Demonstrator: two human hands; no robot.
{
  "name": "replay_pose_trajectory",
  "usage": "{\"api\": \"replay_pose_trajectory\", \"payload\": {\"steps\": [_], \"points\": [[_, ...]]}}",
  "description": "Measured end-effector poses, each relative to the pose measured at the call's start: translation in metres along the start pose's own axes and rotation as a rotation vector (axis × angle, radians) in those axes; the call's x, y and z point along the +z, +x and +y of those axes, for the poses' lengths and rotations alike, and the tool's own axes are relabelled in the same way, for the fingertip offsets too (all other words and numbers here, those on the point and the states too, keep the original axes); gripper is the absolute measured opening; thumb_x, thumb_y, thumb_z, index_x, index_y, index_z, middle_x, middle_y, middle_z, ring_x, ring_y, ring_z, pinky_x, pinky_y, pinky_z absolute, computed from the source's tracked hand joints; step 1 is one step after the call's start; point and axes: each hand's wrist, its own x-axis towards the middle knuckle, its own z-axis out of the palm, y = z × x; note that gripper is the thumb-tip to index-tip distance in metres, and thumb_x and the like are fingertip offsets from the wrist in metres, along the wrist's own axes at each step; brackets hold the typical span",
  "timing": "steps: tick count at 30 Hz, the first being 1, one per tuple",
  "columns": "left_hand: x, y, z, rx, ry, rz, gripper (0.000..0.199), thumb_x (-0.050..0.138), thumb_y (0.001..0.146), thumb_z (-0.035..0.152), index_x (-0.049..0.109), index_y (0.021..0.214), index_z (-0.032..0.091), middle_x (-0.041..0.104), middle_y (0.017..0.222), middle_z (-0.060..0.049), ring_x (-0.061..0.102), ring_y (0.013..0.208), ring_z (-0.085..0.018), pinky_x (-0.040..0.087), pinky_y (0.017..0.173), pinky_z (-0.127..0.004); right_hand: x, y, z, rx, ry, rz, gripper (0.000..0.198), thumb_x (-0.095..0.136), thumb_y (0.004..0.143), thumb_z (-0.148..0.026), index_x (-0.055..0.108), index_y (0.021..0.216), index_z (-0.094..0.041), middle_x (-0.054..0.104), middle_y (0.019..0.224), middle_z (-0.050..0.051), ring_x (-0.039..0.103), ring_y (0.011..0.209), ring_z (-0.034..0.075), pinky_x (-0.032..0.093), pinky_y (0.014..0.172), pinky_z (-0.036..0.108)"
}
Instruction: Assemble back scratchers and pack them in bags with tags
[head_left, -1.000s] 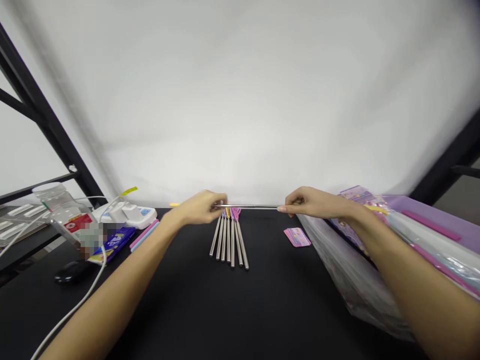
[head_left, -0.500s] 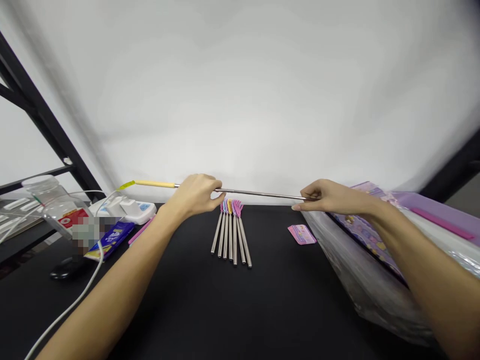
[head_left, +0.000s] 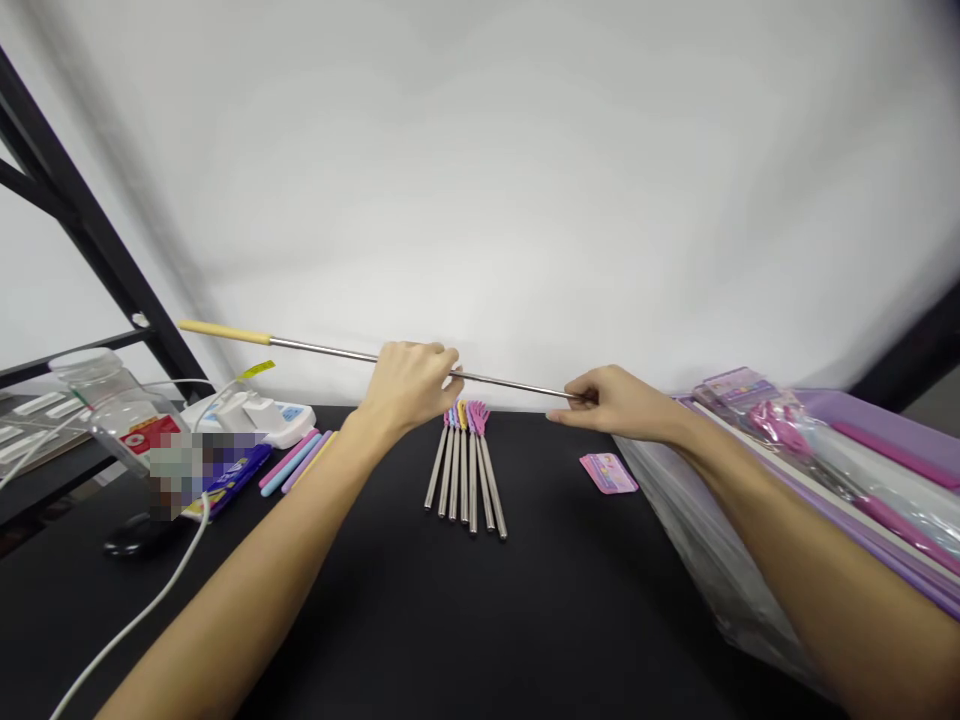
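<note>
A thin metal telescopic rod (head_left: 322,349) with a yellow handle (head_left: 225,332) stretches across in front of the wall, tilted slightly down to the right. My left hand (head_left: 414,385) is closed around its middle. At the rod's right end, my right hand (head_left: 611,400) pinches it; the tip is hidden in the fingers. Below, on the black table, several metal tubes with small pink, blue, yellow and purple hand-shaped scratcher heads (head_left: 472,470) lie fanned side by side. To their right is a small stack of pink and purple cards (head_left: 609,473).
On the left are pink, blue, purple and yellow sticks (head_left: 300,462), a power strip (head_left: 289,425), a clear jar (head_left: 112,405), a blue packet (head_left: 240,470) and a white cable (head_left: 169,590). A clear plastic bag (head_left: 697,540) with packaged items lines the right side, under my right forearm.
The rod has shifted left, with more metal showing between its yellow handle and my left hand. My right hand has moved left, closer to the left one.
</note>
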Motion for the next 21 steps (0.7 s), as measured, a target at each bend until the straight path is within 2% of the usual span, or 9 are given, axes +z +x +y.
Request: {"api": "replay_pose_trajectory", "payload": {"steps": [3, 5, 10, 13, 15, 18, 20, 21], "points": [[-0.001, 0.002, 0.02, 0.131, -0.018, 0.002, 0.026, 0.047, 0.089, 0.026, 0.068, 0.079, 0.016, 0.068, 0.071, -0.008, 0.064, 0.069, -0.021, 0.031, 0.054, -0.029, 0.007, 0.003, -0.012, -0.023, 0.01, 0.059, 0.05, 0.061, 0.079, -0.049, 0.027, 0.055, -0.021, 0.023, 0.055, -0.006, 0.024, 0.055, 0.01, 0.019, 0.053, 0.029], [0.0, 0.002, 0.024, 0.177, -0.033, -0.01, 0.026, 0.045, 0.09, 0.024, 0.068, 0.081, 0.016, 0.068, 0.072, -0.008, 0.064, 0.068, -0.021, 0.031, 0.054, -0.029, 0.008, 0.003, -0.011, -0.02, 0.014, 0.066, 0.051, 0.06, 0.079, -0.05, 0.025, 0.055, -0.021, 0.021, 0.056, -0.006, 0.023, 0.055, 0.01, 0.018, 0.053, 0.029], [0.008, -0.001, -0.006, 0.055, -0.006, 0.018, 0.022, 0.048, 0.087, 0.022, 0.069, 0.08, 0.015, 0.07, 0.071, -0.007, 0.066, 0.067, -0.02, 0.03, 0.054, -0.029, -0.004, -0.005, 0.014, 0.025, -0.04, 0.048, 0.051, 0.06, 0.078, -0.052, 0.026, 0.056, -0.022, 0.023, 0.056, -0.005, 0.023, 0.057, 0.011, 0.019, 0.054, 0.03], [0.01, -0.007, -0.026, 0.001, 0.03, 0.05, 0.022, 0.05, 0.087, 0.025, 0.07, 0.082, 0.016, 0.071, 0.072, -0.007, 0.067, 0.071, -0.021, 0.031, 0.054, -0.03, -0.016, -0.011, 0.024, 0.05, -0.213, 0.061, 0.051, 0.059, 0.078, -0.054, 0.028, 0.054, -0.022, 0.028, 0.053, -0.004, 0.024, 0.055, 0.013, 0.019, 0.055, 0.03], [0.01, -0.009, -0.031, -0.027, 0.035, 0.067, 0.022, 0.051, 0.086, 0.025, 0.071, 0.084, 0.017, 0.071, 0.075, -0.007, 0.067, 0.073, -0.022, 0.032, 0.055, -0.03, -0.021, -0.015, 0.027, 0.114, -0.3, 0.099, 0.052, 0.058, 0.079, -0.055, 0.028, 0.053, -0.022, 0.027, 0.051, -0.003, 0.023, 0.053, 0.013, 0.017, 0.056, 0.031], [0.01, -0.009, -0.019, -0.046, 0.019, 0.069, 0.021, 0.051, 0.086, 0.023, 0.07, 0.084, 0.017, 0.071, 0.074, -0.007, 0.067, 0.071, -0.022, 0.034, 0.056, -0.031, -0.019, -0.017, 0.02, 0.178, -0.273, 0.136, 0.052, 0.056, 0.08, -0.056, 0.029, 0.051, -0.022, 0.025, 0.052, -0.004, 0.023, 0.053, 0.013, 0.016, 0.056, 0.031], [0.012, -0.007, 0.002, -0.005, -0.009, 0.069, 0.022, 0.05, 0.087, 0.024, 0.069, 0.082, 0.016, 0.07, 0.074, -0.007, 0.066, 0.069, -0.022, 0.034, 0.055, -0.031, -0.01, -0.012, 0.009, 0.14, -0.224, 0.148, 0.052, 0.058, 0.078, -0.054, 0.029, 0.05, -0.022, 0.024, 0.052, -0.004, 0.023, 0.053, 0.012, 0.017, 0.055, 0.031], [0.012, -0.005, 0.014, 0.061, -0.037, 0.059, 0.022, 0.049, 0.087, 0.023, 0.069, 0.081, 0.016, 0.071, 0.075, -0.007, 0.066, 0.069, -0.021, 0.033, 0.055, -0.031, -0.005, -0.009, 0.003, 0.112, -0.195, 0.155, 0.052, 0.059, 0.077, -0.053, 0.028, 0.05, -0.022, 0.023, 0.053, -0.004, 0.023, 0.053, 0.012, 0.017, 0.055, 0.031]]}}
